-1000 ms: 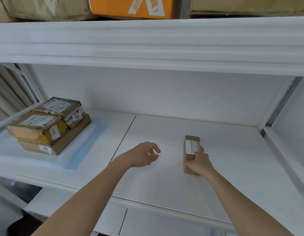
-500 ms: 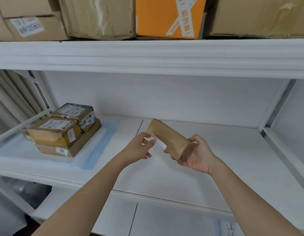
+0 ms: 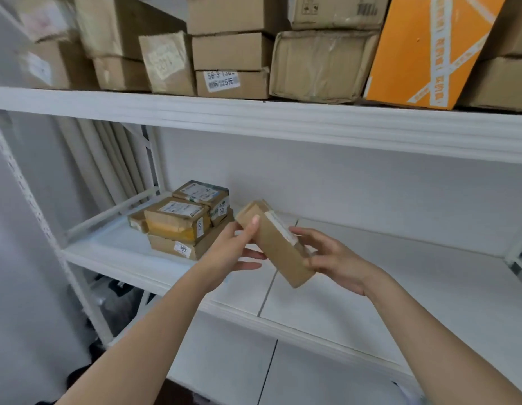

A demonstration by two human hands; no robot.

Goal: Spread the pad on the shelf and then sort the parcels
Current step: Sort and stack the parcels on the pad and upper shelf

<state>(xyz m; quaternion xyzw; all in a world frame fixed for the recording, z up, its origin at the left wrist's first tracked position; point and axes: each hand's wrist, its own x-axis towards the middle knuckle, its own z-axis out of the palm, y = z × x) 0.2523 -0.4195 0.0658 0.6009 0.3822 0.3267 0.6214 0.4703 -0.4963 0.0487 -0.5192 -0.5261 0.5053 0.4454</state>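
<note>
Above shelf [image 3: 400, 287]: both hands' grip closed on parcel [image 3: 278, 252]; label edge-on, unreadable.

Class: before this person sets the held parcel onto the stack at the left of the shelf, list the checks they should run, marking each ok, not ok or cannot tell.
1. Small parcel held by both the left hand and right hand: ok.
2. Parcel lifted clear of the shelf: ok.
3. Its label readable: cannot tell, it shows edge-on.
4. Stack of parcels looks steady: ok.
5. Pad spread under the stack: ok.
6. Path to the stack free: ok.
</note>
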